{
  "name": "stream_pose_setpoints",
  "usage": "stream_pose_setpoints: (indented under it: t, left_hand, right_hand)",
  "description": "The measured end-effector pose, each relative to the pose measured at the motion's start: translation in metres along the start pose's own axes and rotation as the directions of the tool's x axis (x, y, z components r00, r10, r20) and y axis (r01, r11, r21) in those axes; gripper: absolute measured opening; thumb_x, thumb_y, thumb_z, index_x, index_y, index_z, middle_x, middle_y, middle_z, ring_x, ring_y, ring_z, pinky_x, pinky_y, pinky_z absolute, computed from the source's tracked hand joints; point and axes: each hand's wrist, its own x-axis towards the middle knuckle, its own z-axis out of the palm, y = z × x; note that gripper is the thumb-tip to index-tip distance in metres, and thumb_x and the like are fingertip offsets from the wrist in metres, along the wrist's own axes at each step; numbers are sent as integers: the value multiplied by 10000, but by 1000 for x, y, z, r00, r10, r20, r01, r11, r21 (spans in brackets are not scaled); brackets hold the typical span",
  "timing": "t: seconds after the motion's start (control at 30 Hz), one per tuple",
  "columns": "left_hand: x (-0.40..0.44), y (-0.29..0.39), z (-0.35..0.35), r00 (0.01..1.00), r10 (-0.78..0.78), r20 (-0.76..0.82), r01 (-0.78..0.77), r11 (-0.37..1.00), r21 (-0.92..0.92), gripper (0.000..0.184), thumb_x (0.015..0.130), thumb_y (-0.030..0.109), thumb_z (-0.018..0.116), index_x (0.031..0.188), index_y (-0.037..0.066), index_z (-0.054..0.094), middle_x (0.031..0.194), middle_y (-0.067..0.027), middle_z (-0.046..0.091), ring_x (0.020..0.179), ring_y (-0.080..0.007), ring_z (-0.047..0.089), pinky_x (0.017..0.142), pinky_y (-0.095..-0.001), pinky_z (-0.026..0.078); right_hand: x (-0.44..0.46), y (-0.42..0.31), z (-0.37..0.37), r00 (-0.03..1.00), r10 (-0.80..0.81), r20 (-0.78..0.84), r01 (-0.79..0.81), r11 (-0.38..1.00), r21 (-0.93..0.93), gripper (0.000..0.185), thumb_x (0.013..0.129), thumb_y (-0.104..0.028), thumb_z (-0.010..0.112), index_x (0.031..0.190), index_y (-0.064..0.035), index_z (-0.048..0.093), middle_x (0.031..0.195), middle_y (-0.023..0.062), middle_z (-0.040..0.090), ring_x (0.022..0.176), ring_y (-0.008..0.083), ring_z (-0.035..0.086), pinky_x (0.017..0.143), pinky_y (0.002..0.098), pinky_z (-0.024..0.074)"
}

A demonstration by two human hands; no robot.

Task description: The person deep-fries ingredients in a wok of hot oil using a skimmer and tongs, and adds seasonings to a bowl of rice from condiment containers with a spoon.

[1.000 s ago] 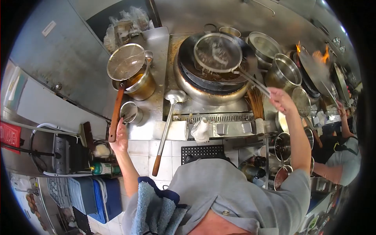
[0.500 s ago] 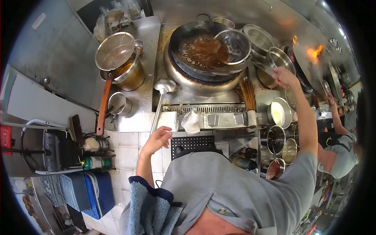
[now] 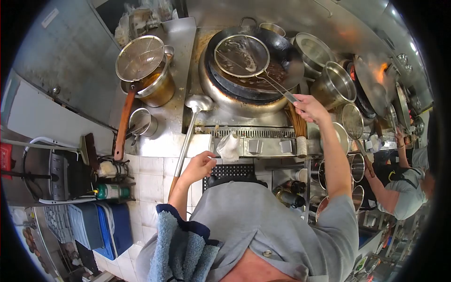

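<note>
My right hand (image 3: 310,108) is closed round the flat metal handle of a round mesh strainer (image 3: 242,56). The strainer is over the wok (image 3: 293,70), which holds dark brown liquid; pale froth shows through or on the mesh. My left hand (image 3: 199,168) is in front of the stove, fingers loosely bent and apart, with nothing visible in it. Close beside it runs the long handle of a ladle (image 3: 199,102), whose bowl rests on the counter left of the wok. A crumpled white cloth (image 3: 229,146) lies on the stove's front edge.
On the left counter, a wooden-handled strainer (image 3: 141,58) lies across a metal pot (image 3: 159,89), near a small metal cup (image 3: 143,122). A bamboo brush (image 3: 297,123) and a deep steel pot (image 3: 334,82) stand right of the wok. Flames (image 3: 381,73) burn farther right, where another person (image 3: 404,188) works.
My right hand has moved left and slightly down. The strainer has shifted from the wok's right side towards its middle and turned flatter. My left hand has moved slightly right, its fingers more bent.
</note>
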Motion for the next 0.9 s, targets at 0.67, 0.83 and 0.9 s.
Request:
stream_pose_setpoints:
  t: [0.67,0.83,0.9]
  left_hand:
    - [10,-4,6,982,71,178,-91,990,110,229,906,141,577,1085,0,564,756,-22,592,666,-83,529,606,-241,454]
    - [-1,15,2,971,4,240,-64,968,244,222,896,161,587,1072,26,585,705,4,567,664,-69,490,604,-241,406]
    - [-3,12,-2,967,-18,253,-54,960,275,221,896,166,586,1074,34,590,694,6,564,657,-68,486,595,-244,400]
  right_hand:
    - [-5,-15,-166,879,-242,-412,-119,725,-679,456,885,-105,561,1326,-40,463,604,22,508,423,94,422,360,263,320]
    - [-32,-15,-102,965,62,-256,-176,874,-454,456,906,-82,530,1350,-46,433,577,-9,469,385,65,347,311,238,263]
    - [-38,-14,-87,982,100,-161,-160,892,-422,443,913,-91,519,1349,-67,442,573,-15,461,378,51,328,303,219,257]
